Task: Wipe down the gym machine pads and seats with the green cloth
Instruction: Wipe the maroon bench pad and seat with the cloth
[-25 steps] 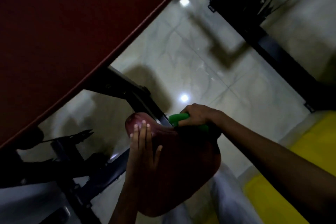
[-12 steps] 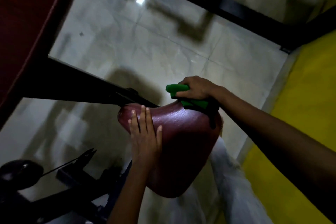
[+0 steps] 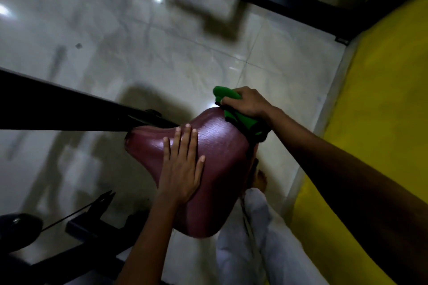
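A dark red padded machine seat (image 3: 220,169) fills the middle of the head view. My left hand (image 3: 181,164) lies flat on its top, fingers spread, holding nothing. My right hand (image 3: 249,103) grips the bunched green cloth (image 3: 236,113) against the seat's far right edge; part of the cloth sticks out past my fingers and part hangs down the seat's side.
A black machine frame bar (image 3: 69,111) runs in from the left to the seat. More black frame parts (image 3: 92,224) sit low at left. Another black base rail (image 3: 289,4) crosses the far floor. A yellow wall (image 3: 375,122) stands to the right. My legs in light trousers (image 3: 254,245) are below.
The view has swung down, so the large red pad at upper left has left the frame. My right hand with the cloth stays at the seat's far edge; my left hand stays flat.
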The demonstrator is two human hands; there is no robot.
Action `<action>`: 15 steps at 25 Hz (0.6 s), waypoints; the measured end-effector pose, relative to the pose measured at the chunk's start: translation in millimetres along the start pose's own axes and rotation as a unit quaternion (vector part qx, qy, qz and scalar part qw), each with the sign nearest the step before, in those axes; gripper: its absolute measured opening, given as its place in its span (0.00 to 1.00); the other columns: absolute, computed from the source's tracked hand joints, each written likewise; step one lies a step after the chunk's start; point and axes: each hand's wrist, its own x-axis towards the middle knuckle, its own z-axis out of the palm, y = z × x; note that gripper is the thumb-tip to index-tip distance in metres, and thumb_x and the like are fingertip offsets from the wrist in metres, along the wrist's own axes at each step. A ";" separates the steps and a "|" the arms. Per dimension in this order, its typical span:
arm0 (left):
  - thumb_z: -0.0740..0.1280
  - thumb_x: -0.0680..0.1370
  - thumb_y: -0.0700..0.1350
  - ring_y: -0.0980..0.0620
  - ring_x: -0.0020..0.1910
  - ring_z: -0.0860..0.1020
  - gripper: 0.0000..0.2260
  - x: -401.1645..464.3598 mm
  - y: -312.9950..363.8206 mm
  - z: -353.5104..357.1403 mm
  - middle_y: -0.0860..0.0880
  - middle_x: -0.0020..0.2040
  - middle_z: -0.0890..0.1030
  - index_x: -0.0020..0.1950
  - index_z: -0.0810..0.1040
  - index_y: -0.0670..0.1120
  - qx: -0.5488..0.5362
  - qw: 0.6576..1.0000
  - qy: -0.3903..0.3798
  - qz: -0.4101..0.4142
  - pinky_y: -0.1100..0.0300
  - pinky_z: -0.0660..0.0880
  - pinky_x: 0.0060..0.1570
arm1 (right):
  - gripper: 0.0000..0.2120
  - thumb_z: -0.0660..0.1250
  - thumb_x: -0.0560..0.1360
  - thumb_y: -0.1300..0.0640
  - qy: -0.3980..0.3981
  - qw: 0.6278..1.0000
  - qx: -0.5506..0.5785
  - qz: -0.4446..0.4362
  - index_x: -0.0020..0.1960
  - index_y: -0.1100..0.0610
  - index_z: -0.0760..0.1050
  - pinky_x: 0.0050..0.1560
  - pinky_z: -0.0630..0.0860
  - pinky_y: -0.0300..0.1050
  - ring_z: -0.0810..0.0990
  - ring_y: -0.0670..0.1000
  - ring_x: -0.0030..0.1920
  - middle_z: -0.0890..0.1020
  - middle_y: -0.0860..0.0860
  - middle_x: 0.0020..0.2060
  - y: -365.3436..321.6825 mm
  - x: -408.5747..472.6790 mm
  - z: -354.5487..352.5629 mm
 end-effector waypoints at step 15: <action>0.54 0.78 0.55 0.41 0.63 0.66 0.27 30.0 -3.2 -13.2 0.43 0.74 0.64 0.74 0.65 0.45 0.060 0.983 0.002 0.175 0.47 0.61 0.57 | 0.15 0.68 0.73 0.45 0.102 0.966 0.227 0.067 0.57 0.50 0.79 0.42 0.71 0.39 0.78 0.49 0.46 0.80 0.50 0.46 56.4 -36.0 14.9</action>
